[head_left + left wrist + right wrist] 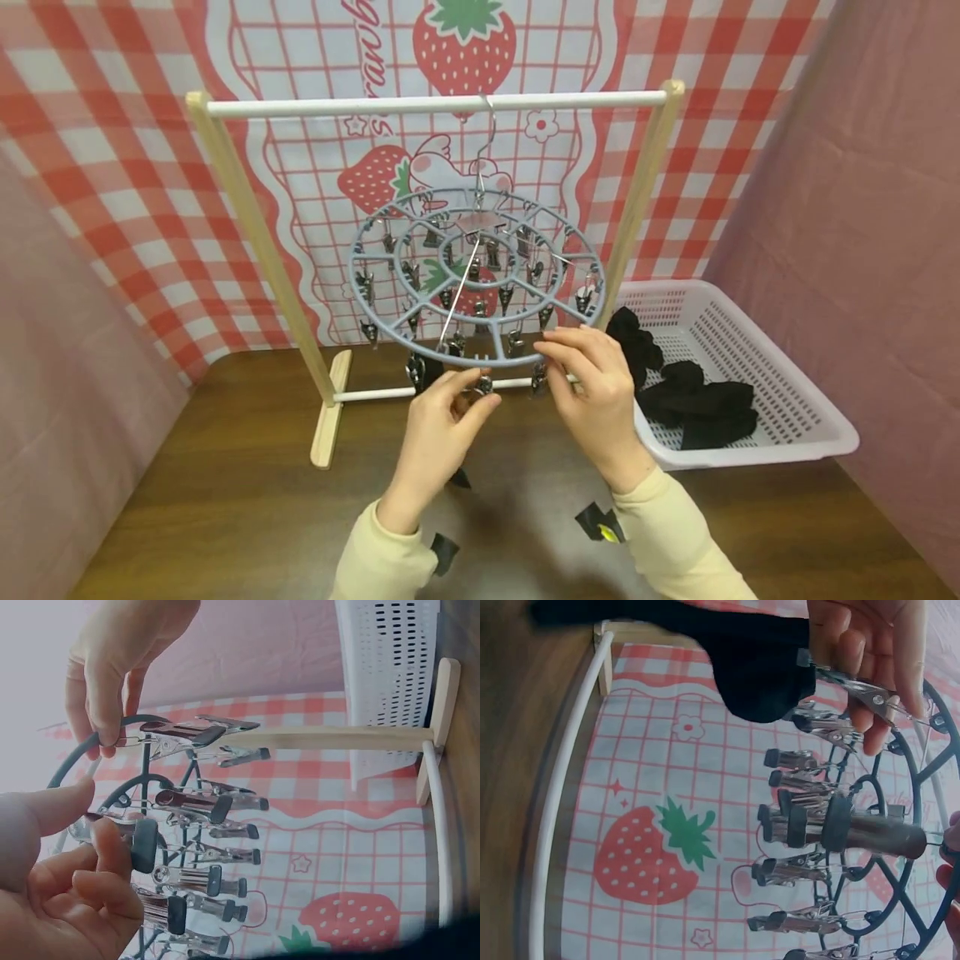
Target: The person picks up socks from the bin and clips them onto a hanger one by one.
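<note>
A round grey clip hanger (498,360) hangs by its metal hook, with many metal clips below its rings. My left hand (442,421) is at the near rim, fingers curled about a metal clip with dark tips (144,846). To the right, my right hand (596,387) pinches the rim between thumb and fingers, beside another clip (180,736). A black sock (761,667) hangs from the hanger next to my left hand; that hand partly hides it in the head view. Only fingertips of the right hand show at the edge of the right wrist view.
A wooden stand with a white top bar (360,106) carries the hanger. Right of it, a white plastic basket (780,358) holds several black socks (697,404). Black scraps (592,521) lie on the brown table (225,467). A strawberry-patterned cloth (300,167) hangs behind.
</note>
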`<state>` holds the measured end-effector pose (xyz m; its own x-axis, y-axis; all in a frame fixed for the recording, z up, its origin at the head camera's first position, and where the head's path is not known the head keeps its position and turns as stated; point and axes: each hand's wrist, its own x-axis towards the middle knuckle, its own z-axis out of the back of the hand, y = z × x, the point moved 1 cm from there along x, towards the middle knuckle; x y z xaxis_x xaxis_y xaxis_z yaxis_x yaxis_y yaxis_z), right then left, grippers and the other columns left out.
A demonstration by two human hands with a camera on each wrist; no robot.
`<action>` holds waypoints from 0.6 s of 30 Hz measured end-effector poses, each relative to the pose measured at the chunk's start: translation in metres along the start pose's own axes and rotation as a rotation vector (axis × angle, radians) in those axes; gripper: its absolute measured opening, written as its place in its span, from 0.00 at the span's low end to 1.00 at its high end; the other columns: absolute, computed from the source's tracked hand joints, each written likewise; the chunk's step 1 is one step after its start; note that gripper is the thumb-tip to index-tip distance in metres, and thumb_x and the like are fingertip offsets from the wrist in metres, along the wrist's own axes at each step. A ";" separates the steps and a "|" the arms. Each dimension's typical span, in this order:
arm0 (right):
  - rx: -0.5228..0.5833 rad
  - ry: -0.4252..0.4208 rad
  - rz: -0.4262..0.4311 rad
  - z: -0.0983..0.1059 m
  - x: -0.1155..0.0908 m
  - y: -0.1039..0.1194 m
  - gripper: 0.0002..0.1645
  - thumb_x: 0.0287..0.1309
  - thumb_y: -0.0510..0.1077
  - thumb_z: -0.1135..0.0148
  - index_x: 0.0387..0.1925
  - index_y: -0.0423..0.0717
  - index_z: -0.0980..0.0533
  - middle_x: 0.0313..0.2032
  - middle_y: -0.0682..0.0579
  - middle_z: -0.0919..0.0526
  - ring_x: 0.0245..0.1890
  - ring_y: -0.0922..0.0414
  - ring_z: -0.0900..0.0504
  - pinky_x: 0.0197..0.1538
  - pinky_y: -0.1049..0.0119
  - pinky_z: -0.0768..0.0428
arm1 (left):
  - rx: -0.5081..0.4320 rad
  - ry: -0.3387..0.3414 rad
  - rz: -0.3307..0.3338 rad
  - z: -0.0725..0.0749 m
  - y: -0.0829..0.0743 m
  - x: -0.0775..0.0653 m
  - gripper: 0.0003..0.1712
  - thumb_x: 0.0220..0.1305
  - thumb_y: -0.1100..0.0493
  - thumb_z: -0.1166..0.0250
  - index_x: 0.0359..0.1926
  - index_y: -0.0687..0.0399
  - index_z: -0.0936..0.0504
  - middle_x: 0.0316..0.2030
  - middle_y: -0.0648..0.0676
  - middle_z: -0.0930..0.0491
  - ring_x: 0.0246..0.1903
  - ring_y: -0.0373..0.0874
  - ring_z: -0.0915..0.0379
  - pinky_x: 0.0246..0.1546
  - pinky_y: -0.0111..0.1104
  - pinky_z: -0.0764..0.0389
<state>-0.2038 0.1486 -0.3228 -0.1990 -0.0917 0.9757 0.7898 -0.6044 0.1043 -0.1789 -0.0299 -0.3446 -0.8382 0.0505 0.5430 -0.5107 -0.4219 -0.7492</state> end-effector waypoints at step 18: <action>0.033 0.053 0.020 -0.003 -0.016 -0.009 0.13 0.54 0.32 0.43 0.41 0.37 0.17 0.46 0.38 0.18 0.47 0.40 0.23 0.64 0.61 0.29 | -0.196 -0.015 0.209 0.012 0.008 -0.015 0.14 0.51 0.59 0.25 0.39 0.57 0.14 0.23 0.57 0.14 0.17 0.32 0.23 0.18 0.27 0.23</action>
<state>-0.2089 0.1530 -0.3403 -0.2126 -0.1456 0.9662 0.8125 -0.5756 0.0920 -0.1680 -0.0446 -0.3540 -0.9269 -0.0333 0.3739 -0.3559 -0.2385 -0.9036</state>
